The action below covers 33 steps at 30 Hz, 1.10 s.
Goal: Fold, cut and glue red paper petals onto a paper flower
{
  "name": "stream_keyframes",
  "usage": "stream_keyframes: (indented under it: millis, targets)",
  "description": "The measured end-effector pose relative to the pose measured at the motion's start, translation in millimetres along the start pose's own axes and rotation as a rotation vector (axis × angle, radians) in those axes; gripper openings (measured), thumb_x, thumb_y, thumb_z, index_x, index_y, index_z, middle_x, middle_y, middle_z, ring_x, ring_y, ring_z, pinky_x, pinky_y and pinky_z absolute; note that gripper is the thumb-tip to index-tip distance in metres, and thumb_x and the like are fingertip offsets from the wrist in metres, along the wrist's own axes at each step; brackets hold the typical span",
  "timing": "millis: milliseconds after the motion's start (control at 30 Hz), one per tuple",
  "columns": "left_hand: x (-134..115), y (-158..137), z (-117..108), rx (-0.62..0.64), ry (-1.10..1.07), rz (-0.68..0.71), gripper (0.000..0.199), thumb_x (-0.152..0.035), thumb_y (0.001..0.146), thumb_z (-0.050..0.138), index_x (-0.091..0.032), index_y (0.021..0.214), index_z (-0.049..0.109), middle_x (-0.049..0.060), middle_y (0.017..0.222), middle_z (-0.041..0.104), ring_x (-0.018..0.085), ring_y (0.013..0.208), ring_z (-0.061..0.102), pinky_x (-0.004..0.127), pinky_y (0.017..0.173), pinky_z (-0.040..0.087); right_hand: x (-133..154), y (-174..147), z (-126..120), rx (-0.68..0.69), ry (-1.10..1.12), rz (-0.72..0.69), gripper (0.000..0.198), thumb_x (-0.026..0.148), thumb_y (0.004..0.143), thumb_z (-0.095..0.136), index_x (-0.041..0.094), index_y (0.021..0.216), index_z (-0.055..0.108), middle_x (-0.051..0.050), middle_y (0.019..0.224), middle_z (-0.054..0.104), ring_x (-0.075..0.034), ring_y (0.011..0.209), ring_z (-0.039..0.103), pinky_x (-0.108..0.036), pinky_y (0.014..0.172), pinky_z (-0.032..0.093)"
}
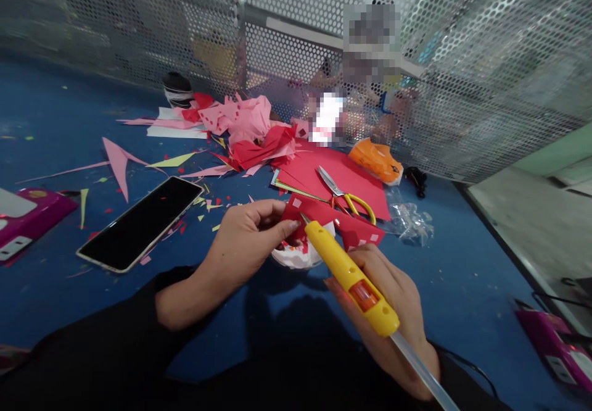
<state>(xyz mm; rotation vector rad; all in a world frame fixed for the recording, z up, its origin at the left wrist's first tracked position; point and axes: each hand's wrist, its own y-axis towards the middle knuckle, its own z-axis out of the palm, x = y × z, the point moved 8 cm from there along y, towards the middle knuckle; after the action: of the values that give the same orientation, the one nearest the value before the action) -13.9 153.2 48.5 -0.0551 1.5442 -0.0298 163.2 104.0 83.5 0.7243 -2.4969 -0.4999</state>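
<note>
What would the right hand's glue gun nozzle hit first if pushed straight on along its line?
Most likely the red paper piece pinched by the left hand; the glue gun in the right hand already has its tip on it, though depth is uncertain.

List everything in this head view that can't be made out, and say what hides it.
- White round object: mostly covered by the red paper piece, left hand and yellow glue gun; its kind is unclear.
- Glue gun nozzle tip: contact with the paper too small to judge.
- Right hand: fingers hidden behind the gun.
- Magenta box: cut off by the left edge.
- Scene behind the perforated screen: blurred.
</note>
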Motion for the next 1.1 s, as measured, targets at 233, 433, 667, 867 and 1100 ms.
stream_keyframes:
  millis: [233,433,667,867,1100]
  targets:
    - [2.3,-0.8,-1.4,-0.004,0.004,0.009,0.011,-0.029,0.075,0.076,-0.02,0.08,0.077,0.002,0.073,0.077,0.014,0.062,0.068,0.02,0.054,0.053,0.1,-0.2,-0.6,-0.007,0.002,0.002,0.016,0.033,0.094,0.061,0.022,0.084,0.055,0.0,0.073,0.062,-0.013,0.059,0.059,-0.025,0.05,0.043]
    - [-0.8,-0.1,-0.6,-0.008,-0.017,0.021,0.008,-0.025,0.076,0.075,-0.02,0.082,0.078,0.0,0.071,0.076,0.012,0.061,0.067,0.017,0.052,0.051,4.5,2.1,-2.7,-0.041,-0.026,-0.024,0.022,0.037,0.096,0.058,0.022,0.081,0.054,0.001,0.068,0.06,-0.013,0.054,0.058,-0.025,0.047,0.043]
    - [-2.1,-0.7,-1.0,-0.015,0.012,0.02,0.008,-0.026,0.076,0.075,-0.02,0.08,0.078,0.001,0.07,0.076,0.013,0.059,0.066,0.019,0.053,0.052,1.9,0.1,-1.5,-0.011,-0.01,-0.005,0.018,0.035,0.096,0.058,0.022,0.084,0.055,0.0,0.07,0.06,-0.014,0.058,0.06,-0.026,0.051,0.045]
    - [-1.4,-1.0,-1.6,-0.01,0.023,0.025,0.009,-0.026,0.077,0.074,-0.019,0.081,0.077,0.001,0.068,0.075,0.013,0.06,0.067,0.019,0.054,0.053,1.2,-0.1,-0.1,-0.012,-0.008,-0.018,0.016,0.033,0.096,0.059,0.022,0.086,0.055,0.001,0.071,0.06,-0.013,0.059,0.059,-0.025,0.052,0.043]
    - [-1.7,-1.0,0.7,0.023,-0.05,0.031,0.006,-0.022,0.078,0.075,-0.018,0.081,0.077,-0.001,0.07,0.076,0.01,0.059,0.067,0.014,0.052,0.051,0.0,-2.4,-1.3,-0.018,0.008,-0.008,0.016,0.033,0.096,0.059,0.022,0.086,0.055,0.001,0.071,0.06,-0.013,0.06,0.058,-0.025,0.052,0.043]
